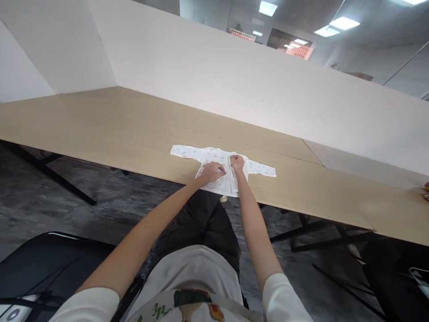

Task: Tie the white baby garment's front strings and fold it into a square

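A small white baby shirt [220,155] with a faint print lies spread on the tabletop, its two long sleeves stretched out to the sides. Its front is parted near the middle, and the lower hem reaches the table's front edge. On the left front panel, my left hand [212,173] is closed, with white fabric at its fingertips. My right hand [237,162] pinches the edge of the right front panel near the neckline. The exact grip under the fingers of both hands is hard to see.
The long wooden table [134,129] runs across the view, with a white partition [214,71] behind it. A black chair [53,268] stands at lower left. At the far right edge, part of another person's hand [426,191] shows. Black table legs [56,172] stand below.
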{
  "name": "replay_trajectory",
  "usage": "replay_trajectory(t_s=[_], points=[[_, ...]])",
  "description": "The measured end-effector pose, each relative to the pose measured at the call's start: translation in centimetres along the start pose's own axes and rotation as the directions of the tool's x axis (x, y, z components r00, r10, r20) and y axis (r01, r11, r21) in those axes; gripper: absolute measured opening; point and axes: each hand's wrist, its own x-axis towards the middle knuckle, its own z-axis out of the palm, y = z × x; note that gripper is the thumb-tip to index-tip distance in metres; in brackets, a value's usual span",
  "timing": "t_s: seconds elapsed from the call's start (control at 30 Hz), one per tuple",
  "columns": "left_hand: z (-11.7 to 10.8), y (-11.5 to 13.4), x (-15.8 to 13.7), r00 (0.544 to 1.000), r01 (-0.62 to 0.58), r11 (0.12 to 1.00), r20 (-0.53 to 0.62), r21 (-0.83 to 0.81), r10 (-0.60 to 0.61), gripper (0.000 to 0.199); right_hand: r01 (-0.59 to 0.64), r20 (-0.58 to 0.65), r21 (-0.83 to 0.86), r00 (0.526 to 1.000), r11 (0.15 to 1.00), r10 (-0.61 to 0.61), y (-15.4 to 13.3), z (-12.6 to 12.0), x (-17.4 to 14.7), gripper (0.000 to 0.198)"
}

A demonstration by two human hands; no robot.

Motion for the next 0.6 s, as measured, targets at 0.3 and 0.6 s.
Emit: replay_trajectory(t_s=[0.3, 0.6], points=[[1.2, 0.7, 6.1, 0.972, 0.231, 0.967, -0.073, 0.106, -0.224, 0.029, -0.07, -0.071, 0.561, 0.989, 0.825, 0.132, 2.6, -0.2, 0.8, 0.014], [3.3, -0.3, 7.0, 0.968, 0.22, 0.965, -0.15, 0.141, -0.199, 0.031, -0.075, -0.034, 0.679, 0.99, 0.731, 0.134, 2.8, -0.1, 0.6, 0.021]])
